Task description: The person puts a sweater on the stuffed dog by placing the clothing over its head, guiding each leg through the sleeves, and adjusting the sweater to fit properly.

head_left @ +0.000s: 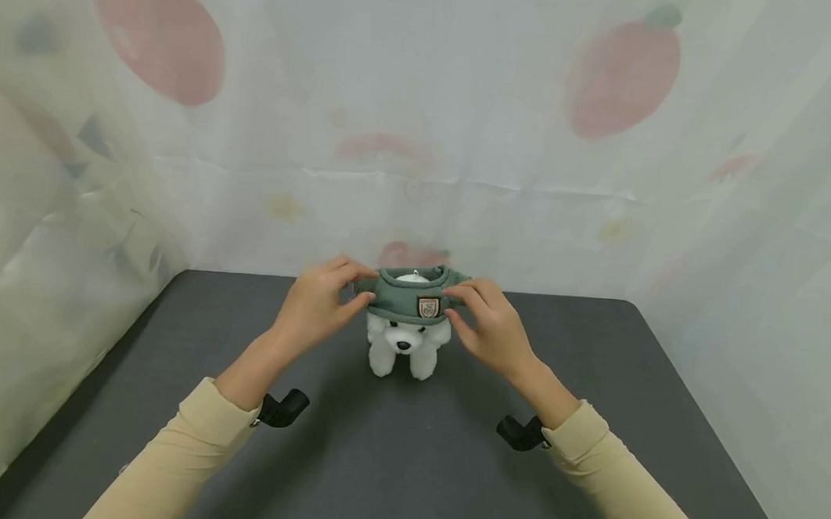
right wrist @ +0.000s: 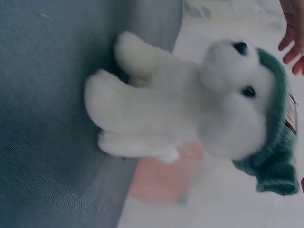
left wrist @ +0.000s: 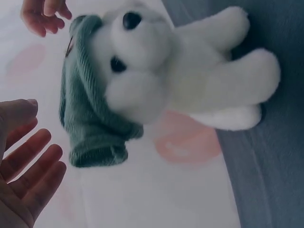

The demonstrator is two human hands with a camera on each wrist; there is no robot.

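Observation:
A white plush dog (head_left: 404, 345) stands on the dark grey table (head_left: 405, 463), facing me, with a green knitted garment (head_left: 409, 298) with a small badge over its head. My left hand (head_left: 317, 305) is at the garment's left end and my right hand (head_left: 493, 326) at its right end. In the left wrist view the left hand (left wrist: 23, 166) has straight spread fingers, a little apart from the garment (left wrist: 85, 118) on the dog (left wrist: 190, 80). The right hand (left wrist: 42, 16) hangs loosely curled beside it, holding nothing. The right wrist view shows the dog (right wrist: 166, 118) and garment (right wrist: 275, 142).
A pale curtain printed with red fruit shapes (head_left: 422, 134) closes in the table at the back and on both sides. Black wrist-camera mounts (head_left: 282, 408) (head_left: 521, 434) sit on both beige sleeves.

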